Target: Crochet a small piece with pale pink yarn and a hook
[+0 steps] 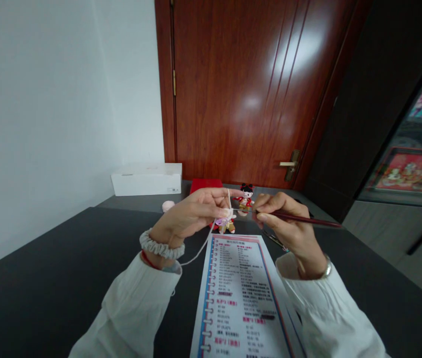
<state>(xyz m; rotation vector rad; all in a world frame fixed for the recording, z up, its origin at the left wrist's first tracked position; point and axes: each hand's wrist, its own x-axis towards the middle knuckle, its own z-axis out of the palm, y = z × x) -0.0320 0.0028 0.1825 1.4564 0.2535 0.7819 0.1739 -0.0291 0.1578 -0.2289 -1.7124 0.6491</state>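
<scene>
Between thumb and fingers, my left hand [192,211] pinches a small white crocheted piece [226,216], and a strand of white yarn [200,250] runs over its raised index finger and down past the wrist. My right hand [287,221] is closed around a crochet hook with a dark red handle [308,218]. The thin metal tip of the hook points left and reaches the white piece. Below both hands lies a printed pattern sheet [239,293] with red and black text.
Behind the hands stand a black-haired doll [246,195] in red and a red box [205,185]. Another small figure [227,227] is partly hidden by the left hand. A white box [147,180] and a pale pink ball [167,205] are at the left; thin tools [275,239] lie at the right.
</scene>
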